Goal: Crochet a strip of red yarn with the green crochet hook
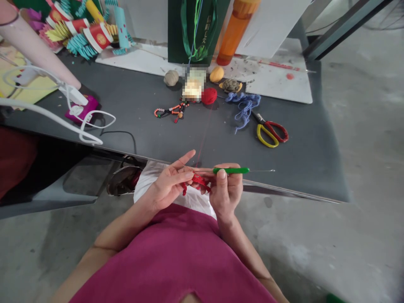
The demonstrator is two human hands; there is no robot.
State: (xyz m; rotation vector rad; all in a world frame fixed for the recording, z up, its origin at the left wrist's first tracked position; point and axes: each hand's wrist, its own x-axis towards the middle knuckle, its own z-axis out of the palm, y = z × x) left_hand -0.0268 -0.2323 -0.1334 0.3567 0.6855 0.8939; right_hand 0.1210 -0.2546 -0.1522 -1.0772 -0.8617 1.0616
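Red crochet piece (197, 182) sits between the two hands, just in front of the near edge of the surface (192, 136), above the white cloth (151, 181) on the lap. Left hand (168, 183): narrow grip on the piece, index finger raised, red yarn running over the fingers. Right hand (225, 189): tight grip on the crochet hook (230, 170), green handle under the thumb, bare metal shaft pointing right, out over the surface. Hook sits right against the piece. Thin red strand runs from the hands across the surface to the red yarn ball (209, 96).

Near the ball on the surface: bead string (172, 110), blue yarn tangle (243, 107), scissors with red and yellow handles (269, 131), tan yarn ball (171, 78), yellow ball (216, 74). Blurred patch (193, 83) beside the red ball, contents can't be read. Behind: green bag (195, 29), orange bottle (236, 29), paper crafts (91, 35). Concrete floor (315, 244) on the right. Person wears a magenta top (170, 252).
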